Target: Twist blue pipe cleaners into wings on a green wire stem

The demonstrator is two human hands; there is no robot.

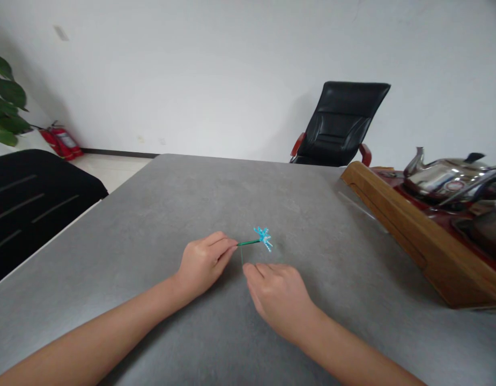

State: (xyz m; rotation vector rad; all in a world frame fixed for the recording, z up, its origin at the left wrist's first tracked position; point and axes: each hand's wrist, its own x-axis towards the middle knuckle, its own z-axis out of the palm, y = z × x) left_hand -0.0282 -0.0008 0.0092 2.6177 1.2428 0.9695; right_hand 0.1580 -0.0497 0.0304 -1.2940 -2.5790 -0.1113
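Between thumb and fingers, my left hand (205,262) pinches the green stem (250,243) of a small artificial flower. The flower's head (264,237) is light blue and glittery, with thin spreading petals, and points to the right. A thin green thread (242,256) runs down from the stem to my right hand (275,292), whose fingertips are pinched on its lower end. Both hands are just above the grey table (231,187), closed on what they hold. The stem's left end is hidden in my left hand.
A brown wooden tea tray (416,236) stands at the right, with a shiny metal kettle (444,174) on it. Behind the table is a black office chair (344,123). Another black chair (38,203), a plant (6,102) and red fire extinguishers (63,142) are at the left.
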